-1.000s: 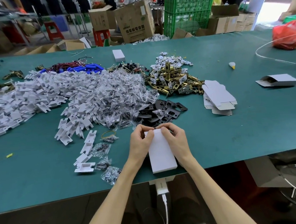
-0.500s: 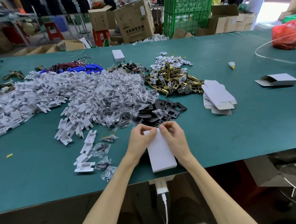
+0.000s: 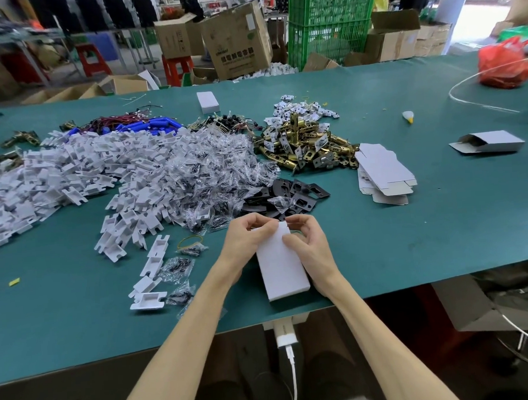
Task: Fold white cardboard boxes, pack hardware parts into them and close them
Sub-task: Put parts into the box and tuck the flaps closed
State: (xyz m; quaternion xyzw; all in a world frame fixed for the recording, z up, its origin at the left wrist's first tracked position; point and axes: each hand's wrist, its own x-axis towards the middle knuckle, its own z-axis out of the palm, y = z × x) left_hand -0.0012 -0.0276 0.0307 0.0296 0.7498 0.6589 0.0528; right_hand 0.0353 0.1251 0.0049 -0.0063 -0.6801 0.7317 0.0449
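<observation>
My fingers have curled tighter. Left hand (image 3: 246,240) and right hand (image 3: 308,244) pinch the far flap of the matte, oblong white cardboard box (image 3: 283,272).

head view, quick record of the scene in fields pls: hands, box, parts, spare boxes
left hand: holds far end of white box
right hand: pinches its far end flap
white box: rests on green table, by near edge
parts piles: white plastic pieces, clear bags, brass latches, black plates
spare boxes: flat blanks stack; one open box at right
</observation>
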